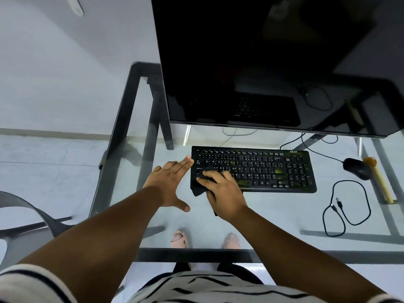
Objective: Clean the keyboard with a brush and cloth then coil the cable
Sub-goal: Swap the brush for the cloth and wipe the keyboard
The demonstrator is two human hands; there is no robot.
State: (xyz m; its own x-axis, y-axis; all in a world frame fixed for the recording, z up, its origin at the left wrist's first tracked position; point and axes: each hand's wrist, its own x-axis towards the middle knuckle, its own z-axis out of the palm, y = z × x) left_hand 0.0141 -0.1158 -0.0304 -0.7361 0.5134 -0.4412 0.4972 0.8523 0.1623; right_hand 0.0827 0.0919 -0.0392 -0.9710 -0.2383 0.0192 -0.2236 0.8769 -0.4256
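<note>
A black keyboard lies on the glass desk in front of the monitor. My right hand presses a dark cloth onto the keyboard's front left corner. My left hand is flat with fingers spread, its fingertips touching the keyboard's left edge. A black cable lies in a loose loop on the glass to the right, its plug end free. A brush with a pale wooden handle rests at the far right beside the mouse.
A large dark monitor stands over the back of the glass desk. A black mouse sits right of the keyboard. A chair is at the left. My feet show through the glass.
</note>
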